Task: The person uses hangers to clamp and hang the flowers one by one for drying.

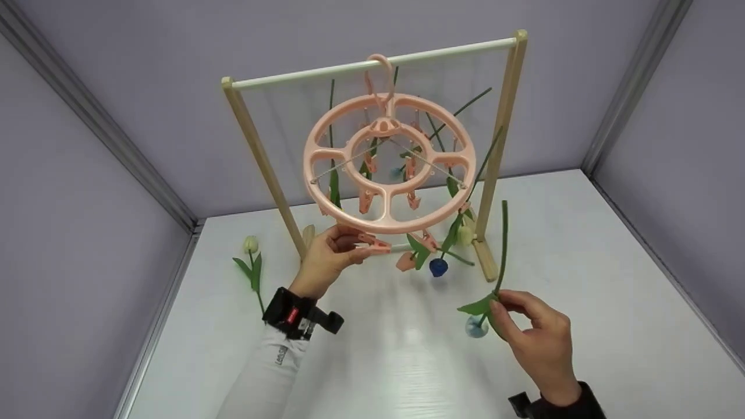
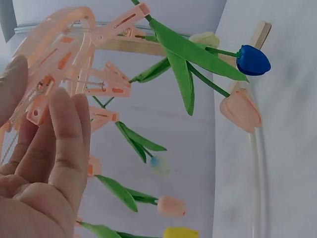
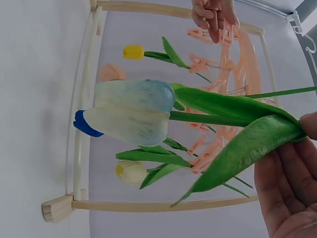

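A round pink clip hanger (image 1: 387,224) hangs by its hook from the white rod of a wooden stand. At its near rim my left hand (image 1: 330,256) pinches a pink clothespin (image 1: 378,247) between thumb and fingers. My right hand (image 1: 536,337), lower right of the hanger, pinches an artificial tulip by its stem and leaves. Its pale blue and white bloom (image 3: 133,111) points downward in the head view, the stem upward. Other tulips hang from the clips, among them a dark blue tulip (image 2: 253,60), a pink tulip (image 2: 241,110) and a yellow tulip (image 3: 133,51).
One pale yellow tulip (image 1: 251,244) lies on the white table (image 1: 588,279) left of the stand. The stand's wooden posts (image 1: 505,134) rise on both sides of the hanger, with a foot (image 1: 484,261) at right. Grey walls enclose the table.
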The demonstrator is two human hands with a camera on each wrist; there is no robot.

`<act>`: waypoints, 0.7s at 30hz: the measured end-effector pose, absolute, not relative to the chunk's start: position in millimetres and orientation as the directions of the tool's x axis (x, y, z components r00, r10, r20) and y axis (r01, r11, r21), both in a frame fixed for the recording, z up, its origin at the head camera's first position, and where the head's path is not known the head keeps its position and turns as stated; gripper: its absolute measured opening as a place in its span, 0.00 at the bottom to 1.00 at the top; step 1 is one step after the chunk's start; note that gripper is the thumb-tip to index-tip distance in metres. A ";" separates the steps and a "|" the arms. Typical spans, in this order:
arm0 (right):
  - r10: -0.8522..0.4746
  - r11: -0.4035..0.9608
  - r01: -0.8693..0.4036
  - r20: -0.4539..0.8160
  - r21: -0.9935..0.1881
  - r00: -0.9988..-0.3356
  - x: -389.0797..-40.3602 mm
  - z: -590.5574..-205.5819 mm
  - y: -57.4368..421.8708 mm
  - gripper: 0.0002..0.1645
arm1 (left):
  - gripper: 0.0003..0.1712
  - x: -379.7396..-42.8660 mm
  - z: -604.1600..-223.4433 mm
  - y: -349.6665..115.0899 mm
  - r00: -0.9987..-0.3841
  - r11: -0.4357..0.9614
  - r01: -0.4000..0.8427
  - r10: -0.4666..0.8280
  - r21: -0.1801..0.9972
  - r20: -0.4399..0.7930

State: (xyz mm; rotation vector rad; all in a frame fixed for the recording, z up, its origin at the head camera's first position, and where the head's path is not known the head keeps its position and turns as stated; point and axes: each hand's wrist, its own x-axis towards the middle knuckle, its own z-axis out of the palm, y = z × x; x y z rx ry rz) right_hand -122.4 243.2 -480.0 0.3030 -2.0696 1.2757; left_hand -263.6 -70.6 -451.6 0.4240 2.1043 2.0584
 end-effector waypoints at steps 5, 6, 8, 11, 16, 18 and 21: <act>0.142 0.494 -0.538 0.673 -0.683 -0.725 -120.6 -478.8 243.4 0.18 | 0.28 -254.7 -450.6 -61.9 -0.948 0.018 0.078 0.311 0.997 0.068; 0.139 0.490 -0.535 0.667 -0.689 -0.732 -120.5 -479.0 242.7 0.17 | 0.28 -253.0 -450.1 -60.3 -0.948 0.020 0.070 0.311 0.997 0.060; 0.127 0.489 -0.532 0.660 -0.691 -0.741 -121.5 -479.9 240.4 0.17 | 0.28 -250.2 -449.3 -57.7 -0.946 0.012 0.061 0.321 0.998 0.053; 0.105 0.480 -0.518 0.633 -0.707 -0.767 -125.2 -482.0 235.8 0.16 | 0.28 -246.6 -448.4 -53.4 -0.940 -0.022 0.058 0.335 0.998 0.062; 0.064 0.470 -0.518 0.613 -0.715 -0.788 -137.5 -487.0 226.0 0.17 | 0.27 -241.8 -449.1 -46.2 -0.937 -0.041 0.076 0.339 0.996 0.085; 0.050 0.476 -0.522 0.614 -0.708 -0.788 -143.4 -488.6 222.4 0.16 | 0.28 -239.8 -449.4 -43.2 -0.936 -0.038 0.080 0.340 0.996 0.089; 0.030 0.486 -0.514 0.601 -0.707 -0.798 -151.9 -489.8 218.0 0.14 | 0.28 -236.5 -448.7 -38.3 -0.938 -0.044 0.075 0.337 0.996 0.085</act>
